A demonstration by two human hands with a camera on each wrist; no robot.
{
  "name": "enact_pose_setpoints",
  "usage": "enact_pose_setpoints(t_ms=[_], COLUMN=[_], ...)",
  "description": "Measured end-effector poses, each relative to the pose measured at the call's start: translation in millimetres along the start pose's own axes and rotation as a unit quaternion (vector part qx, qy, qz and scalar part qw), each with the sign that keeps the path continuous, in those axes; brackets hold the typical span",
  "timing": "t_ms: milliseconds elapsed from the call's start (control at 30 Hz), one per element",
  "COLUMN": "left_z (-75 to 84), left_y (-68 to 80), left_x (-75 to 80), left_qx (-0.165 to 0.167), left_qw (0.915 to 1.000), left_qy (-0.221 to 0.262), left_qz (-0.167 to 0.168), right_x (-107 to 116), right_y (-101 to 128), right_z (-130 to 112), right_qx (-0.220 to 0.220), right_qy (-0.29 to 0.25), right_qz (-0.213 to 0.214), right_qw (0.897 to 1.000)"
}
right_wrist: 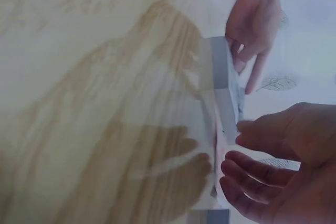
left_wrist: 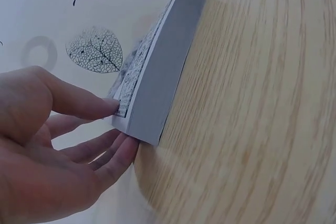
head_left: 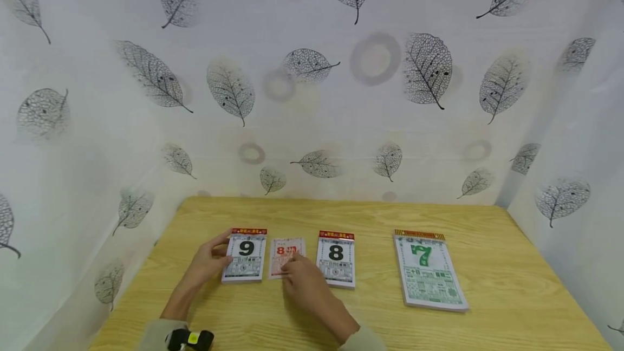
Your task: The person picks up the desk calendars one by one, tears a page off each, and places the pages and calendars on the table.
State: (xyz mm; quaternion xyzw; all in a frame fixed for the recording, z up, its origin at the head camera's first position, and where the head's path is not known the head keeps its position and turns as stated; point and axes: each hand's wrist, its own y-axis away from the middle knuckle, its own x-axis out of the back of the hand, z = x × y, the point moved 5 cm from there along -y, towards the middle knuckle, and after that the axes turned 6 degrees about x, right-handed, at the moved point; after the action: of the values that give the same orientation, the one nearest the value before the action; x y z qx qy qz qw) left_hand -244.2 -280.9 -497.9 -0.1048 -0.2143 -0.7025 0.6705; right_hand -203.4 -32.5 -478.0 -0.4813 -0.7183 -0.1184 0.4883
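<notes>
In the head view my left hand [head_left: 208, 260] holds the left edge of a tear-off calendar pad [head_left: 246, 256] with a black 9 and a red header. The left wrist view shows the thumb on the top page of this thick calendar pad [left_wrist: 163, 77], with the other fingers against its side. My right hand [head_left: 309, 286] hovers at or touches a loose red-printed calendar sheet [head_left: 275, 261], partly covering it. Thumb and fingers are apart and loosely bent in the right wrist view. That sheet lies between the 9 pad and a similar 8 pad [head_left: 336, 256].
A larger calendar pad [head_left: 430, 272] with a green 7 lies farther right, slightly turned. All rest on a wood-grain table [head_left: 375, 318]. Leaf-patterned white sheeting [head_left: 312, 10] rises behind the table and at both sides. A black device [head_left: 190, 338] is strapped to my left wrist.
</notes>
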Motion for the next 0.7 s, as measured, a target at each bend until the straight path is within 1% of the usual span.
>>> enact_pose_setpoints(t_ms=[133, 267, 367, 567, 700], left_z=[1.7, 2.8, 3.7, 5.5, 11.4], left_y=[1.1, 2.7, 3.7, 5.9, 9.6], left_x=[-1.3, -2.2, -2.6, -3.3, -4.5], left_qx=[0.002, 0.003, -0.002, -0.005, -0.013], left_qw=[0.9996, 0.9993, 0.9994, 0.9993, 0.9977], left_qy=[-0.023, -0.031, -0.029, -0.029, -0.048], left_qz=[0.013, 0.019, 0.018, 0.023, 0.046], right_x=[9.0, 25.1, 39.0, 64.2, 76.6], right_y=[6.2, 12.0, 17.3, 30.0, 36.7], right_z=[6.1, 10.8, 13.5, 20.0, 24.6], right_qx=[-0.024, -0.022, -0.017, -0.016, -0.028], right_qy=[-0.063, -0.110, -0.136, -0.166, -0.176], right_qz=[0.003, 0.025, 0.037, 0.061, 0.070], right_qw=[0.998, 0.993, 0.990, 0.984, 0.982])
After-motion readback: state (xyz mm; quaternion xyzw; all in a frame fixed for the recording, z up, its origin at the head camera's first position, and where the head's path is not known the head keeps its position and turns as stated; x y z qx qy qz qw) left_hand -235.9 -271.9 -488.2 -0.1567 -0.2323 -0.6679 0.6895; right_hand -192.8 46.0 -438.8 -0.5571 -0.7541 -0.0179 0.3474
